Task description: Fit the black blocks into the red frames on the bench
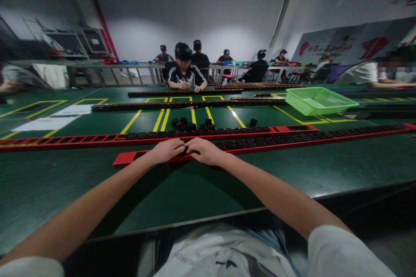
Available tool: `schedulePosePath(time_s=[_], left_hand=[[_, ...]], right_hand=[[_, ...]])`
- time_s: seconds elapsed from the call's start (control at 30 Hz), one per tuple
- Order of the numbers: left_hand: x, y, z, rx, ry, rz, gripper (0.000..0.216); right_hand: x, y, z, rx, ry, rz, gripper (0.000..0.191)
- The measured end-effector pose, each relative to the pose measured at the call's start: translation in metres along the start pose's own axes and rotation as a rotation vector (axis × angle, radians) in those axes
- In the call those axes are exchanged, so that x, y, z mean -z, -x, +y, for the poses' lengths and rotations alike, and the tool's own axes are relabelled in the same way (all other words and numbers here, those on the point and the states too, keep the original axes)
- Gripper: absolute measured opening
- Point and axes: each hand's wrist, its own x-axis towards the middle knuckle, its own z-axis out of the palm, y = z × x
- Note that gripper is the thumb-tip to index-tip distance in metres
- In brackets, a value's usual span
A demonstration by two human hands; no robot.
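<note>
My left hand [166, 150] and my right hand [205, 151] meet over the near long red rail [125, 159]. The fingers of both are bent and closed on a small black part [185, 149], which they mostly hide. To the right of my hands, black square parts [250, 143] sit in a row along this rail. Just behind it lies a second red rail [112, 137]. Its left stretch has bare slots, while black square pieces [152, 134] fill its middle.
Loose black parts [183, 124] lie beyond the rails, with one black piece [253, 122] apart. A green basket [321, 110] stands at the right. Long dark strips [182, 104] cross the table farther back. White sheets [45, 124] lie left. A person [186, 75] sits opposite.
</note>
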Motion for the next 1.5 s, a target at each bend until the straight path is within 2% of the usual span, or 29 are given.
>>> schedulePosePath(time_s=[0.27, 0.37, 0.47, 0.63, 0.7, 0.97, 1.3, 1.5], left_hand=[[-0.004, 0.0, -0.001, 0.006, -0.025, 0.034, 0.041], [-0.006, 0.0, -0.001, 0.022, -0.04, 0.056, 0.038], [-0.007, 0.0, -0.003, 0.001, -0.035, 0.072, 0.04], [-0.008, 0.0, -0.005, -0.007, -0.019, 0.086, 0.044], [-0.008, 0.0, -0.005, -0.009, -0.017, 0.086, 0.044], [-0.005, 0.001, -0.001, -0.028, -0.02, 0.081, 0.044], [-0.004, 0.002, 0.001, -0.014, -0.025, 0.067, 0.045], [-0.005, 0.002, -0.001, 0.008, 0.001, 0.069, 0.045]], right_hand=[[0.005, -0.002, 0.0, -0.026, 0.099, -0.055, 0.023], [0.016, -0.007, 0.014, -0.224, 0.213, 0.003, 0.028], [0.032, -0.014, 0.042, -0.44, 0.334, 0.012, 0.027], [0.05, -0.023, 0.094, -0.802, 0.418, -0.131, 0.03], [0.049, -0.024, 0.107, -0.867, 0.386, -0.175, 0.03], [0.041, -0.021, 0.127, -0.845, 0.334, -0.156, 0.029], [0.035, -0.01, 0.123, -0.847, 0.311, -0.104, 0.034], [0.035, -0.009, 0.121, -0.817, 0.312, -0.124, 0.036]])
